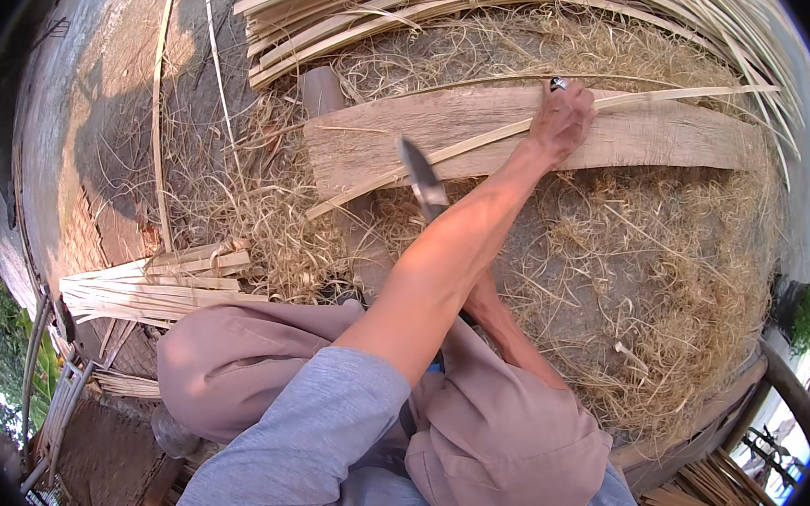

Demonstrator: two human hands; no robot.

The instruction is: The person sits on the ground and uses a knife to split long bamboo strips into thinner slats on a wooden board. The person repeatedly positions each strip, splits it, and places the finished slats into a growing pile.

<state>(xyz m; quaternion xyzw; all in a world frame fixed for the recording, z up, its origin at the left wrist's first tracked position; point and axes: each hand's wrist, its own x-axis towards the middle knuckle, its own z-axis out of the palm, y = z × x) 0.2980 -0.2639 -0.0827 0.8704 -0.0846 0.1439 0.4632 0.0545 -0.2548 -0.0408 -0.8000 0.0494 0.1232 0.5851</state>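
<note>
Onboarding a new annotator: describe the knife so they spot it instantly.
Start at the broad wooden board lying across the shavings. Toward its left end, the knife juts out from behind the left forearm, crossing a pale strip, tip pointing up and left. Its dark grey blade, slightly blurred, stands out from the straw-coloured wood around it.

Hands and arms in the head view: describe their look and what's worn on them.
The left hand is ungloved, with a small dark item with a pale patch on one finger; ring or wrap, I can't tell. The left forearm is bare below a grey sleeve. The right forearm is bare; the right hand is mostly hidden.
</note>
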